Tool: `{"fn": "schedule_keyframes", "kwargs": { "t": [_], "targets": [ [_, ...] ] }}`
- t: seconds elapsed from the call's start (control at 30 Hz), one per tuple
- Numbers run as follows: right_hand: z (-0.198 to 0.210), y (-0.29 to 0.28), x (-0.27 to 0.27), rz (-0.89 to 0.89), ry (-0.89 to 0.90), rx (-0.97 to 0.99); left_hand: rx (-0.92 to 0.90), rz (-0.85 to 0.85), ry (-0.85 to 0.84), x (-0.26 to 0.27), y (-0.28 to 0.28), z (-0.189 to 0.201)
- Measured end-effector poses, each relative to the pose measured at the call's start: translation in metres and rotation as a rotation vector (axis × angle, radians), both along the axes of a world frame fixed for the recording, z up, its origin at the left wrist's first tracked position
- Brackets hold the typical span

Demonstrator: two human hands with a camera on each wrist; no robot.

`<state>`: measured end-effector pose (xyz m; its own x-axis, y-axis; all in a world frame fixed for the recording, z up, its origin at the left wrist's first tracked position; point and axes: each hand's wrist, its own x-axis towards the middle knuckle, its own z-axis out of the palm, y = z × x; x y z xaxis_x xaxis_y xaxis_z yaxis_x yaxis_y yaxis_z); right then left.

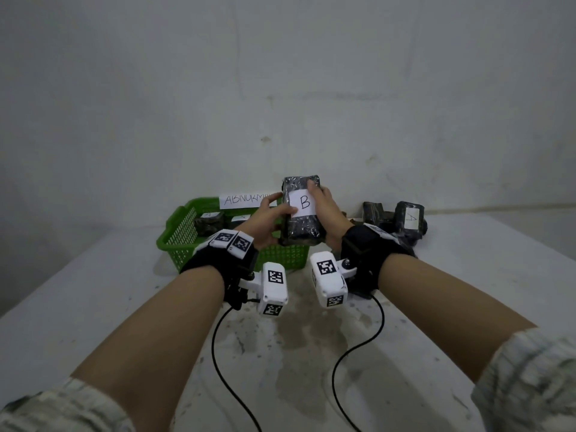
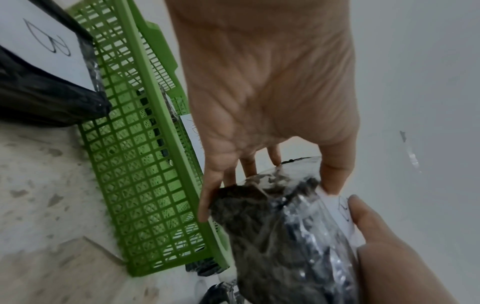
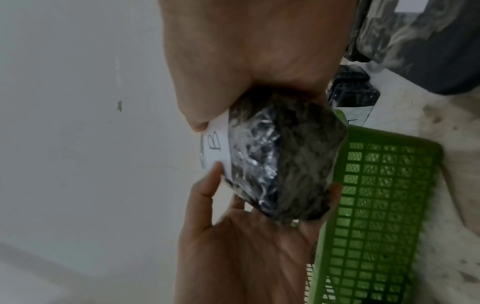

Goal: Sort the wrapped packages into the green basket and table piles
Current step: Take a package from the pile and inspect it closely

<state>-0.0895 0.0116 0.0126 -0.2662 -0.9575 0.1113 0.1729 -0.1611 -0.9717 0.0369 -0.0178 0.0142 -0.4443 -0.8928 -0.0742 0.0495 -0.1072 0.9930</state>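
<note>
I hold a dark plastic-wrapped package [image 1: 304, 226] with a white label marked B upright above the near right corner of the green basket [image 1: 179, 235]. My left hand [image 1: 280, 218] grips its left side, thumb on the label. My right hand [image 1: 322, 202] grips its right side, thumb near the top edge. In the left wrist view the package [image 2: 280, 230] sits between my fingers beside the basket [image 2: 145, 164]. In the right wrist view the package [image 3: 283, 164] shows its B label, with the basket [image 3: 379, 205] below it.
Wrapped packages [image 1: 209, 222] lie inside the basket, and a handwritten paper sign [image 1: 246, 199] leans behind it. A pile of packages [image 1: 408, 218], one labelled A, lies at the right against the wall. Another B-labelled package [image 2: 44, 67] lies beside the basket.
</note>
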Motion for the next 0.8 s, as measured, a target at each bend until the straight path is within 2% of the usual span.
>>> {"fn": "schedule_keyframes", "kwargs": {
  "t": [0.2, 0.53, 0.67, 0.8],
  "targets": [
    [-0.002, 0.002, 0.008, -0.029, 0.128, -0.041, -0.041, 0.071, -0.025, -0.001, 0.001, 0.004],
    [-0.002, 0.014, 0.012, 0.165, 0.159, 0.004, -0.154, 0.183, -0.016, 0.006, -0.001, 0.0],
    [-0.005, 0.013, 0.009, 0.136, 0.093, -0.084, -0.157, 0.107, -0.029, 0.009, 0.003, -0.002],
    [-0.005, 0.009, 0.012, 0.103, 0.061, -0.078, -0.152, 0.055, -0.041, 0.012, 0.005, -0.002]
  ]
}}
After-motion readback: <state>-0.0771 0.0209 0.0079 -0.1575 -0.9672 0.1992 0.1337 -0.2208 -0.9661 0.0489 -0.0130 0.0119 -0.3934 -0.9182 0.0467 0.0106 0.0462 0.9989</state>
